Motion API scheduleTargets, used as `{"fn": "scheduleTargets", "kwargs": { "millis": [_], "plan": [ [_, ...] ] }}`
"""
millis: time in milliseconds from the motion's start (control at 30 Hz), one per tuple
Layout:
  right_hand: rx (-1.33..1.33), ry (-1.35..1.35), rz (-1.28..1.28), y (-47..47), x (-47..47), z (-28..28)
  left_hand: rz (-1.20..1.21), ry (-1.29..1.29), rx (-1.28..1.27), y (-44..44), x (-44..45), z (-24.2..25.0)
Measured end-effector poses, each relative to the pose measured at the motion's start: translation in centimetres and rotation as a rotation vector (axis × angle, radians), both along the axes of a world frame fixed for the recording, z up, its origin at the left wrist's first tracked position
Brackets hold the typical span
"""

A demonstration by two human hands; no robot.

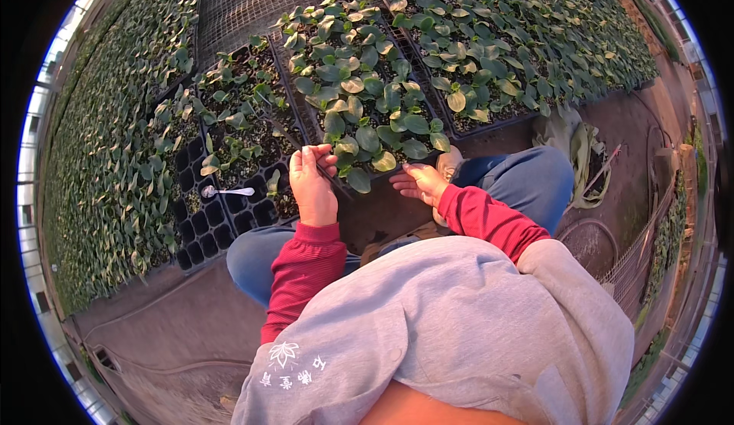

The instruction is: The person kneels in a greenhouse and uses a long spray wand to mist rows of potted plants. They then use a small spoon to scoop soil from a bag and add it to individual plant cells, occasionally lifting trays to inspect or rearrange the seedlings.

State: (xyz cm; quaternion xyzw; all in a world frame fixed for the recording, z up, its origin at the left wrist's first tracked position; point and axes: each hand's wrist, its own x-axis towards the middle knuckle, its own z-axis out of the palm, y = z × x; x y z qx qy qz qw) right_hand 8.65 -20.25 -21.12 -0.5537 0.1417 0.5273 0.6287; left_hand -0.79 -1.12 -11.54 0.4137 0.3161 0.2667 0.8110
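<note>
My left hand (pixel 312 187) is closed around long, thin metal tweezers (pixel 281 129). Their tips point up and left over a sparsely filled black seedling tray (pixel 269 207), and their other end comes out below my fingers. Just right of that hand is a tray of broad-leaved seedlings (pixel 367 98), thick with green leaves. My right hand (pixel 421 181) is at this tray's near edge, fingers extended leftward and thumb raised, with nothing visible in it. Whether its thumb touches the tray or a leaf cannot be told. A white spoon (pixel 232 191) lies across bare cells of the sparse tray.
Dense seedling trays spread along the left (pixel 114 184) and the upper right (pixel 516 40). Wire mesh (pixel 258 0) shows at the top. A crumpled pale plastic sheet (pixel 579 161) and a hose (pixel 590 224) lie on the ground to the right. My bent knees flank the near trays.
</note>
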Motion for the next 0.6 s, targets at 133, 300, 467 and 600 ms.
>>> {"fn": "scheduleTargets", "kwargs": {
  "millis": [133, 300, 467, 600],
  "plan": [
    [0.022, -0.061, -0.03, 0.1, 0.0, -0.5, 0.049, -0.019, -0.009, 0.0, -0.2, 0.4],
    [-0.018, -0.138, -0.013, 0.4, 0.2, -0.6, 0.091, -0.075, -0.059, -0.3, -0.9, 2.5],
    [-0.039, -0.107, -0.044, 1.1, 1.2, -0.7, 0.113, -0.165, -0.085, 0.1, -2.2, 4.3],
    [-0.027, -0.037, -0.07, 1.7, 2.1, -1.6, 0.104, -0.19, -0.103, -0.1, -2.8, 5.7]
  ]
}}
